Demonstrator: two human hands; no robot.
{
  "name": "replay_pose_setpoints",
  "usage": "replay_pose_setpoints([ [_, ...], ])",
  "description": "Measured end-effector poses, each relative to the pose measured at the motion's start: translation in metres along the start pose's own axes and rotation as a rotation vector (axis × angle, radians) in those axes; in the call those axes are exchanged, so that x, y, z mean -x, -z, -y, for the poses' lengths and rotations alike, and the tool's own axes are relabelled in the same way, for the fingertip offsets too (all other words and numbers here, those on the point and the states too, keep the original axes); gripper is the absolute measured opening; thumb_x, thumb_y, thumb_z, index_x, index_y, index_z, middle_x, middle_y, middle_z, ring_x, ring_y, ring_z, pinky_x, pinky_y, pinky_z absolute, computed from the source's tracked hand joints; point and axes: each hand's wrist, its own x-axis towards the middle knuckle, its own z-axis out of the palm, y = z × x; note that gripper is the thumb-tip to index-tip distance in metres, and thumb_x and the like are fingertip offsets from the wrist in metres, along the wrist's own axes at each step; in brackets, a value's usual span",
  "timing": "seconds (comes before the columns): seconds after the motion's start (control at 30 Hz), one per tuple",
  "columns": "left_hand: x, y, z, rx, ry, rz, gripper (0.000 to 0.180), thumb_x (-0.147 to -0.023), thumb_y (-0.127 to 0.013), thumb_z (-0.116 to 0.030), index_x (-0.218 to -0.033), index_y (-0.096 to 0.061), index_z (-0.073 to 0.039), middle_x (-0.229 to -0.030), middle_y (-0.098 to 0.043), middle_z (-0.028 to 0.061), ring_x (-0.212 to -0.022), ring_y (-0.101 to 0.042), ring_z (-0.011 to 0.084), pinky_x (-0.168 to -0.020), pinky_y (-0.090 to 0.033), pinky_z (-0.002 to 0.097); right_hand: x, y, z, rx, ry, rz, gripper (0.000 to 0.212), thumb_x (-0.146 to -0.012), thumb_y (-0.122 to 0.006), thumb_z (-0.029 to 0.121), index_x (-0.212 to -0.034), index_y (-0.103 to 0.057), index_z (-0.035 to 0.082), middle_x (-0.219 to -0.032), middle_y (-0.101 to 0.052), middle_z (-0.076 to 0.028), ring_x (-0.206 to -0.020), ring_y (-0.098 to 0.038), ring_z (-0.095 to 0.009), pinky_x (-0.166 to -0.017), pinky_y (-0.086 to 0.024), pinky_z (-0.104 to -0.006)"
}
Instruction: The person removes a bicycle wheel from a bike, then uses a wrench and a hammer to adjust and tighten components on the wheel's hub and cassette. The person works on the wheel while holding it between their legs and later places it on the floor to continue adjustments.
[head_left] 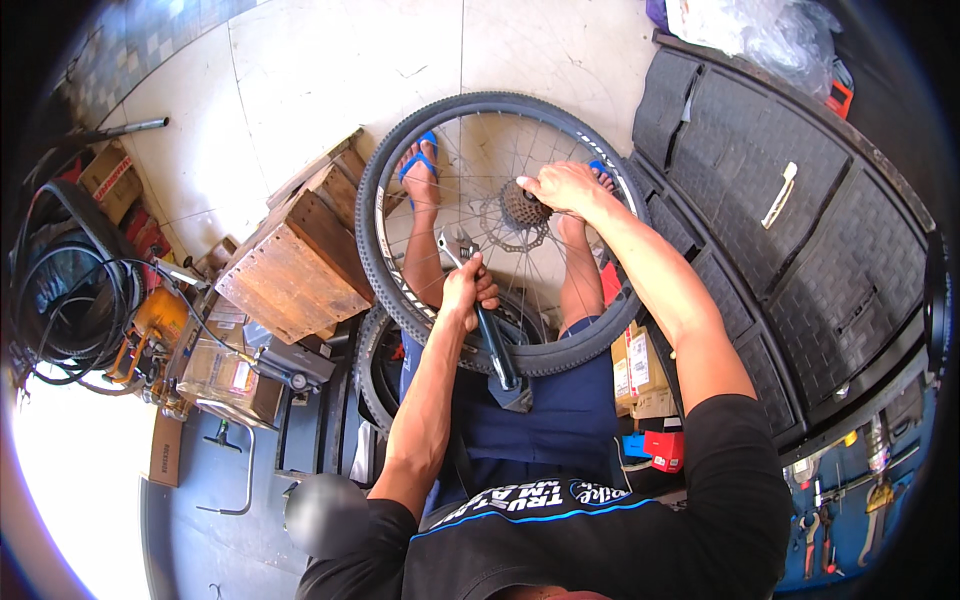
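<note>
1. The bicycle wheel (pixel 500 104) stands in front of the seated person, its lower edge near the lap; both legs show through the spokes.
2. The left hand (pixel 470 294) wraps firmly around the handle of an adjustable wrench (pixel 494 345); the wrench's head points away from the body, apart from the cassette.
3. The right hand (pixel 566 188) is at the rear cassette (pixel 523 208), thumb extended, other fingers largely hidden; whether it holds anything, I cannot tell.
4. A disc brake rotor (pixel 492 222) shows beside the cassette.
5. A wooden crate (pixel 292 272) sits left of the wheel.
</note>
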Motion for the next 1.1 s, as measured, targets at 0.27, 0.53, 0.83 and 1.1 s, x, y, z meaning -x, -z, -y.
replay_pose_setpoints([
  [0.27, -0.001, 0.0, 0.001, -0.009, -0.005, 0.009, 0.034, -0.108, -0.056, -0.036, -0.084, -0.045, -0.014, -0.061, -0.031, -0.0034, -0.048, -0.03, 0.01, -0.044, -0.027, 0.0269, -0.003, -0.01, -0.002, 0.015, 0.005, -0.081, 0.055, -0.097, -0.052, 0.045, -0.078, -0.075, -0.001, -0.092, -0.075, -0.025, -0.091, -0.073, -0.042, -0.087, -0.057, -0.0504],
  [0.53, 0.001, -0.004, -0.001, -0.028, 0.003, -0.013, 0.034, -0.108, -0.055, -0.036, -0.084, -0.045, -0.014, -0.061, -0.03, -0.0036, -0.048, -0.029, 0.01, -0.045, -0.027, 0.0271, -0.006, -0.02, -0.006, 0.023, -0.005, -0.105, 0.051, -0.095, -0.054, 0.044, -0.079, -0.077, 0.001, -0.093, -0.075, -0.023, -0.094, -0.074, -0.04, -0.084, -0.058, -0.0481],
  [0.83, 0.003, -0.008, -0.003, -0.02, 0.009, -0.015, 0.034, -0.108, -0.055, -0.036, -0.085, -0.046, -0.014, -0.061, -0.03, -0.0041, -0.048, -0.029, 0.0093, -0.044, -0.028, 0.0257, -0.01, -0.01, -0.01, 0.026, 0.06, -0.043, 0.052, -0.094, -0.055, 0.048, -0.089, -0.078, 0.001, -0.099, -0.076, -0.021, -0.097, -0.074, -0.039, -0.085, -0.058, -0.0489],
  [1.1, 0.004, -0.01, -0.004, -0.032, 0.011, -0.027, 0.034, -0.108, -0.056, -0.036, -0.085, -0.046, -0.013, -0.061, -0.03, -0.0043, -0.049, -0.028, 0.0088, -0.045, -0.027, 0.0252, -0.015, 0.005, -0.007, 0.062, 0.031, 0.113, 0.055, -0.095, -0.055, 0.051, -0.093, -0.079, 0.001, -0.104, -0.075, -0.023, -0.101, -0.073, -0.039, -0.087, -0.056, -0.051],
])
